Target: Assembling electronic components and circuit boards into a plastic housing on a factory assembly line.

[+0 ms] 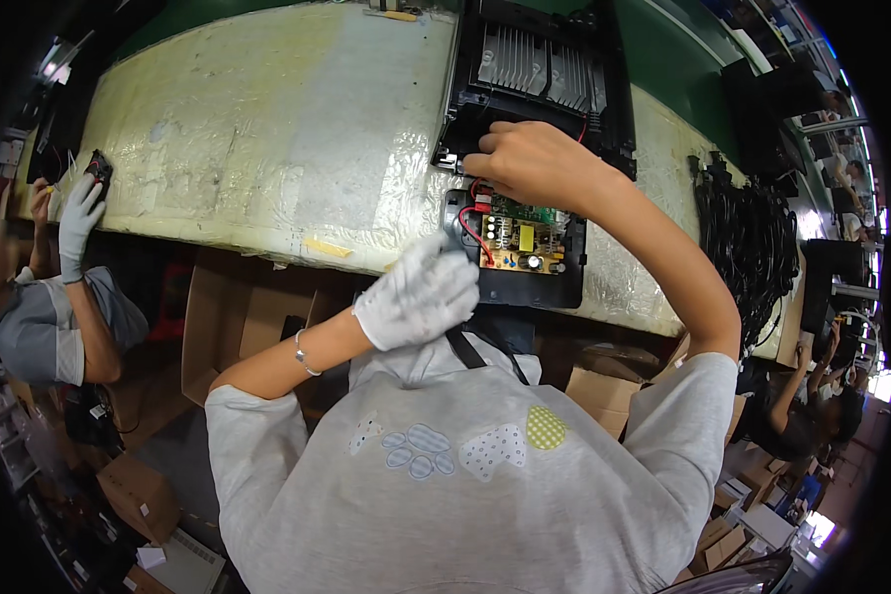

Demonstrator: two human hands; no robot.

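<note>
Head view of a person at a long worktop (pixel 267 129) wrapped in yellowish film. The landmark is the open black device housing (pixel 535 148), lying flat on the worktop's near edge, directly ahead of the person. Inside the housing, at its far end, sits a ribbed metal heat sink (pixel 535 64); at its near end lies a green circuit board (pixel 520 238) with a yellow component and red wires (pixel 475 233) running up toward the housing's middle. The right hand (pixel 535 163), bare, rests on the housing between heat sink and board, its fingers curled down and closed toward the wire ends (what they pinch, if anything, is hidden beneath the knuckles and cannot be told). The left hand (pixel 421 292), in a white knit glove, is at the housing's near left corner, its fingers loosely bent against the edge, probably steadying the housing while the bare hand does the finer work; whether it grips anything cannot be told. To the right of the housing a heap of black cables (pixel 747 238) lies on the worktop, within reach. Far left of the housing a co-worker's gloved hand (pixel 79 218) holds a small dark object (pixel 99 168) at the worktop's edge. Below the housing, under the worktop, stand open cardboard boxes (pixel 218 327).
</note>
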